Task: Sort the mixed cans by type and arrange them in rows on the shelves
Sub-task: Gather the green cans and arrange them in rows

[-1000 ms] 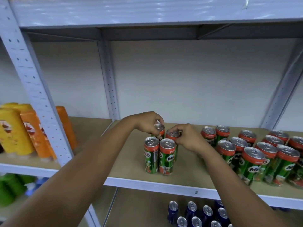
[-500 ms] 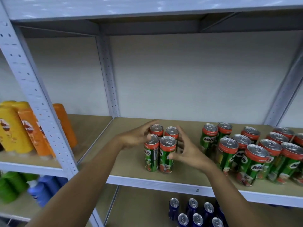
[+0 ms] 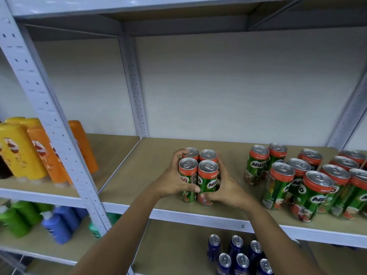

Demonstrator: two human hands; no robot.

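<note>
A tight block of several green and red Milo cans (image 3: 207,175) stands upright near the front of the tan shelf (image 3: 139,185). My left hand (image 3: 172,179) wraps round the block's left side, fingers curled over the back-left can and thumb across the front. My right hand (image 3: 224,187) cups the right side, its thumb meeting the left thumb low on the front cans. A loose crowd of the same Milo cans (image 3: 297,179) stands to the right on this shelf. Blue cans (image 3: 238,253) stand on the shelf below.
Yellow and orange bottles (image 3: 29,151) fill the neighbouring bay at left, with green and blue bottles (image 3: 39,219) beneath. A grey perforated upright (image 3: 49,116) separates the bays. Bare shelf lies left of and behind the gripped block.
My hands came down from the tops of the back cans and closed round both sides of the block, pressing the cans together. The view shifted slightly downward.
</note>
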